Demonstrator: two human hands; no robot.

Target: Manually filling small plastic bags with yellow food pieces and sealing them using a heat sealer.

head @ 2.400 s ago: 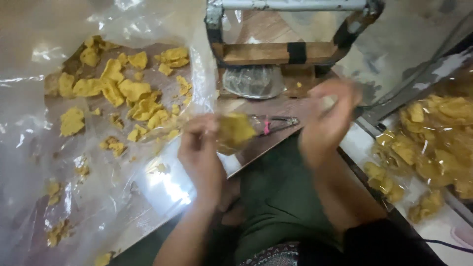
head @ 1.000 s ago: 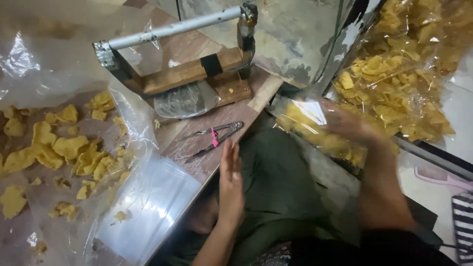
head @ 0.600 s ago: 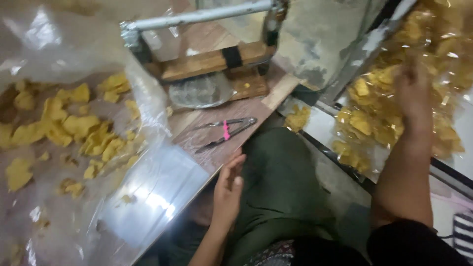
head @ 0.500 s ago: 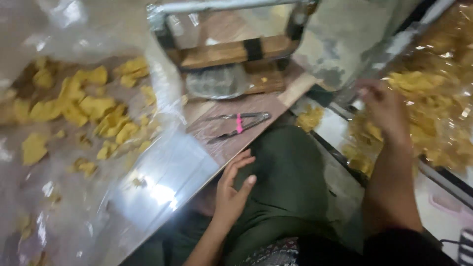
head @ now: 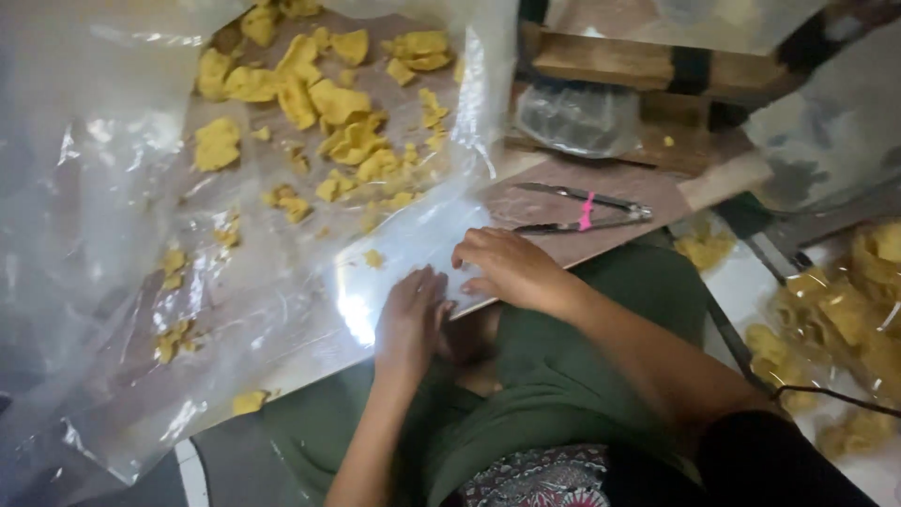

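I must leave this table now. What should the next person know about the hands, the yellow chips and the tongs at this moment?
Left hand: flat on the clear plastic sheet at the table's near edge, holding nothing.
Right hand: resting on the same edge beside it, also holding nothing.
Yellow chips: scattered on the sheet, mostly at the far side.
Metal tongs with a pink band: lying untouched on the table.
Bagged chips: on the right.
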